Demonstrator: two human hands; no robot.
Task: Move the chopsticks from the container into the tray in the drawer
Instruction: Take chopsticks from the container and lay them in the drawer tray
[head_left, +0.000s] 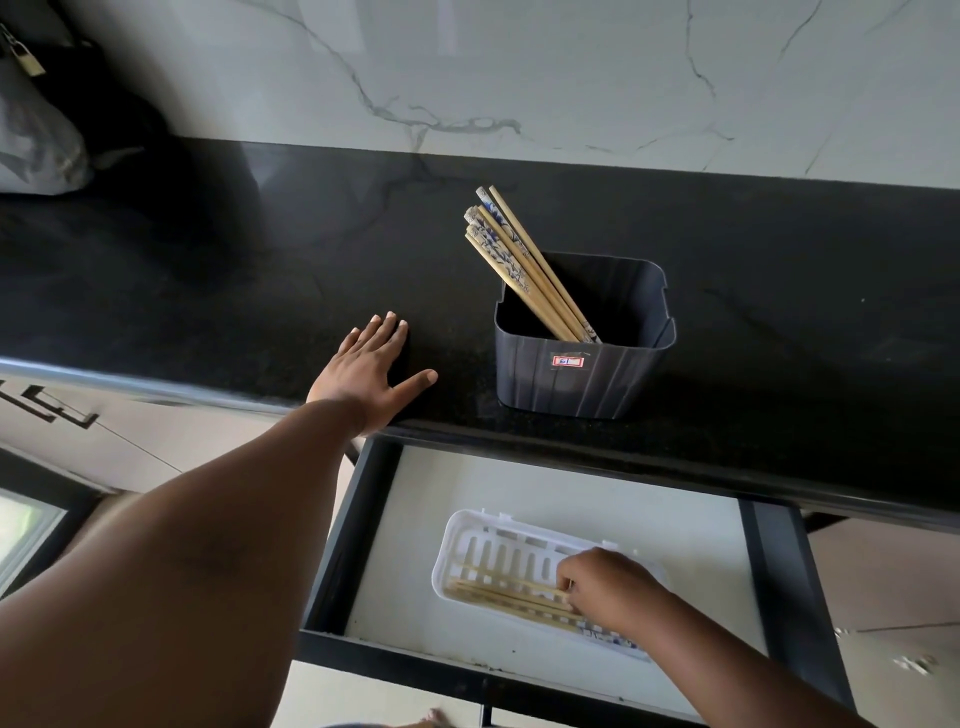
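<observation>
Bamboo chopsticks (511, 597) go flat into the tray (467, 525), right hand (605, 590) pinching them, left hand (371, 371) splayed empty on the counter (208, 291) for balance.

Countertop (260, 270): black stone, polished, finely speckled under my left hand (371, 371); glossy enough to mirror the wall. Wall panel (519, 67): pale marble look, grey veins, smooth, slight sheen. Container (582, 364): dark grey plastic, matt, ribbed sides, small glossy paper sticker (567, 360) under clear tape. Chopsticks in the container (519, 260): light wood or bamboo, matt, blue-white printed pattern at the thick ends. Tray (467, 551): white plastic, smooth, slotted floor. Chopsticks in the tray (498, 597), at my right hand (608, 587): same pale wood. Drawer (332, 545): dark matt frame, off-white matt floor. Padlock (23, 54), upper left: brass-coloured metal, shiny.
</observation>
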